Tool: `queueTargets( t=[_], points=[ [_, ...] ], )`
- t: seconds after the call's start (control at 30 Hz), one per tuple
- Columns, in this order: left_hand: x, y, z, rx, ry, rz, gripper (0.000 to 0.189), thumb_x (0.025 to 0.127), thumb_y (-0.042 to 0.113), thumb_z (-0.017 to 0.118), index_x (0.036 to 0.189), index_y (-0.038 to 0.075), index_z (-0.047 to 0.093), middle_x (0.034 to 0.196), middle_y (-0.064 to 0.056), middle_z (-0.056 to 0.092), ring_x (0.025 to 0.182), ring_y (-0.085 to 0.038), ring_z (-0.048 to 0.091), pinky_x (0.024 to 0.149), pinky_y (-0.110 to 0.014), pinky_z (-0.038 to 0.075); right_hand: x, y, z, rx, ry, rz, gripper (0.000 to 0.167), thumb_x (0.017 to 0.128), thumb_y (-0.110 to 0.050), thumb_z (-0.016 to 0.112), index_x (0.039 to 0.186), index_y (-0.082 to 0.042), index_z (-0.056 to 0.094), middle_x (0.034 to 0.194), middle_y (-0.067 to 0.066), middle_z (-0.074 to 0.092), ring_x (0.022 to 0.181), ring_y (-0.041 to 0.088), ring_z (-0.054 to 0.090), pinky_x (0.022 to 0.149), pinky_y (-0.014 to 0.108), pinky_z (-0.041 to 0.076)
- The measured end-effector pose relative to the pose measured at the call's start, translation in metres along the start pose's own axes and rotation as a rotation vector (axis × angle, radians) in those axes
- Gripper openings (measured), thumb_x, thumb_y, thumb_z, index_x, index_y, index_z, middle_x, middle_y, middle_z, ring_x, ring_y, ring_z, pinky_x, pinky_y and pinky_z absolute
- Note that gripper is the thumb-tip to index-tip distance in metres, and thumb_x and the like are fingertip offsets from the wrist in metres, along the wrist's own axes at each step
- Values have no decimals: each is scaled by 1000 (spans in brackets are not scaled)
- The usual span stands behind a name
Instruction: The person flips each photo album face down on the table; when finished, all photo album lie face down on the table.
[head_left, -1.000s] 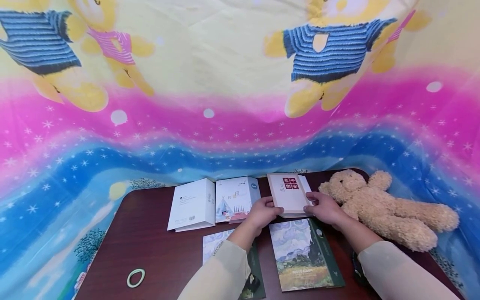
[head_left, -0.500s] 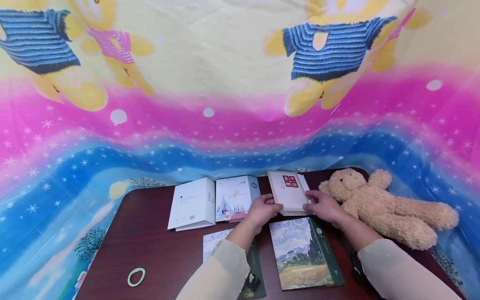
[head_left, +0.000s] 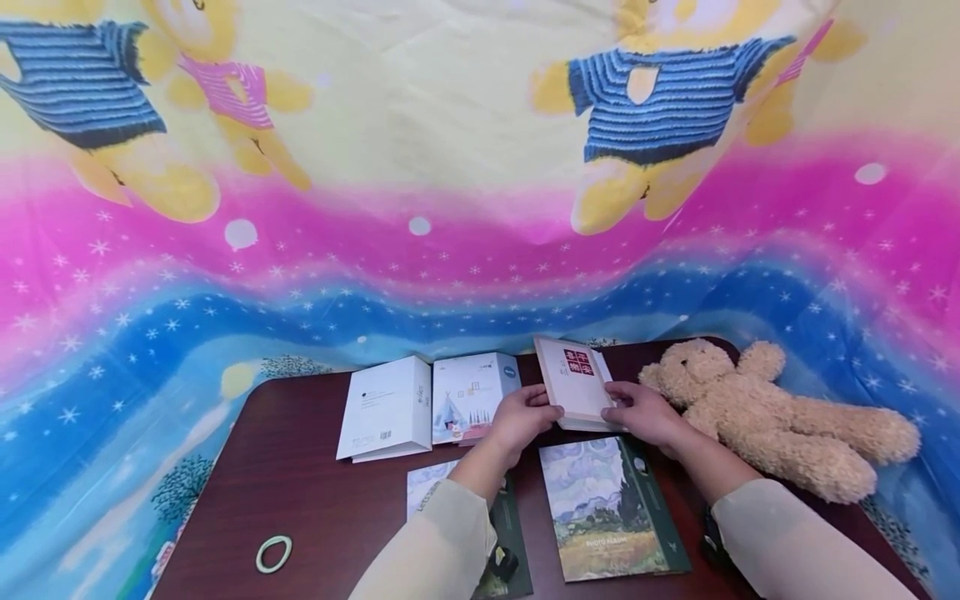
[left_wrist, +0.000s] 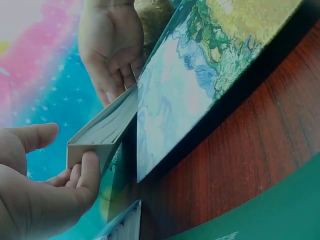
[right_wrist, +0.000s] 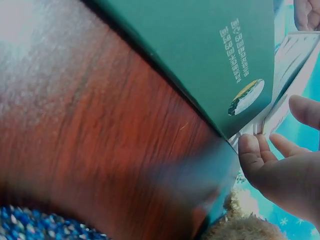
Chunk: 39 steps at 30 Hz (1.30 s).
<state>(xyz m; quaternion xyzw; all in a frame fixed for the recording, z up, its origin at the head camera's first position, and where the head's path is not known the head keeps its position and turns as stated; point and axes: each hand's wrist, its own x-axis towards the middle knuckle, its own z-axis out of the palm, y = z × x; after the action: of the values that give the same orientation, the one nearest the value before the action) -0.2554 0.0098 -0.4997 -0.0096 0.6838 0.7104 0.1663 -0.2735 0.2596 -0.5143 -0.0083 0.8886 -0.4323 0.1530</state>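
A cream-white book (head_left: 573, 379) with red square lettering on its cover is at the back of the table, between both hands. My left hand (head_left: 521, 421) grips its left side; in the left wrist view its fingertips (left_wrist: 90, 172) touch the spine. The right hand (head_left: 648, 412) holds the right edge, thumb near the front corner. Seen from the left wrist, the page edges (left_wrist: 102, 125) face the camera and the book looks tilted. What lies under it is hidden. Just in front lies a green-spined photo album (head_left: 603, 508) with a painted landscape cover.
Two white books, one plain (head_left: 386, 408) and one with a tent picture (head_left: 468, 396), stand partly opened to the left. A second landscape album (head_left: 517, 533) is partly under the left forearm. A teddy bear (head_left: 750, 408) lies right; a pale green ring (head_left: 273, 554) lies front left.
The cream-white book has tilted slightly, its upper part shifting left and back. The right hand has moved a little left with it. Other things have stayed in place.
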Motion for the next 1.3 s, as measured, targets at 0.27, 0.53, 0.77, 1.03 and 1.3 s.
queueTargets(
  t=[0.27,0.53,0.77,1.03,1.3],
  points=[
    [-2,4,-2,4,-15,30,57,90,11,78,143,1,58,124,-8,67,103,-18,68,94,-38,57,-1,-4,2,46,-33,-2,67,101,-25,68,157,-2,41,151,30,45,127,40,54,88,41,53],
    [-2,4,-4,32,-11,86,56,88,10,78,141,4,60,123,-6,67,103,-17,66,92,-36,57,-1,-7,2,84,-57,1,61,100,-25,68,154,-5,48,149,29,48,121,36,59,88,43,55],
    [-5,6,-5,19,-18,106,58,88,11,78,143,6,60,124,-7,66,105,-18,65,92,-37,57,-1,-8,3,88,-75,3,62,101,-28,68,155,-8,48,150,28,48,119,34,60,89,44,54],
    [-8,9,-6,-86,-29,65,60,92,15,79,148,11,57,140,-16,55,109,-23,68,100,-51,54,0,-11,4,149,-118,-24,62,103,-27,64,157,-7,43,154,28,43,121,35,58,95,49,52],
    [-9,11,-6,-97,-29,76,61,92,18,79,148,12,55,138,-12,57,112,-24,68,100,-53,53,0,-16,6,176,-148,-52,63,104,-26,63,158,-5,40,154,27,43,125,36,56,100,54,49]
  ],
)
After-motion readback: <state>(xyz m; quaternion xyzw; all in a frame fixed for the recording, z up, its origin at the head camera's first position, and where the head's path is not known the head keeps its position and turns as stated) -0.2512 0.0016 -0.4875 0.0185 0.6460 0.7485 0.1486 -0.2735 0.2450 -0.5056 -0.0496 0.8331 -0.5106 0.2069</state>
